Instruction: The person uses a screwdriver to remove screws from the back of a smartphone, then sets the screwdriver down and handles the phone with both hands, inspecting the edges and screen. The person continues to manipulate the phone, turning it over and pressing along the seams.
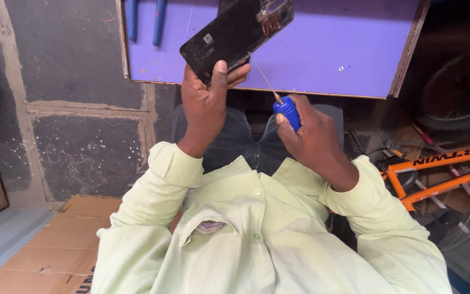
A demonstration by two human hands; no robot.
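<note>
Above the near edge of a purple tabletop (327, 49), being held up at a slant: a black phone (235, 30) with its back opened, a patch of copper-coloured parts showing near the upper corner. Gripping it from below, the left hand (208, 100), thumb pressed onto the dark panel and fingers curled around the far edge. Touching the phone's lower right edge, the thin metal shaft of a small screwdriver (286, 109), running down at an angle to a blue handle. Clenching that handle, the right hand (314, 136), fingers wrapped tight, only the top of the blue grip peeking out (the tip itself too fine to make out against the phone).

Framing both wrists, pale green shirt sleeves (169, 169), with the buttoned shirt front and a chest pocket filling the lower middle of the view. Showing between the forearms, dark trousers (235, 141).

Lying at the tabletop's upper left, two blue tool handles (145, 19), well apart from the phone. Standing to the right, an orange bicycle frame (436, 166) with cables and a dark wheel behind. Spreading to the left, a grey speckled floor with pale seams (77, 92), and flattened brown cardboard (66, 239) at the lower left corner.
</note>
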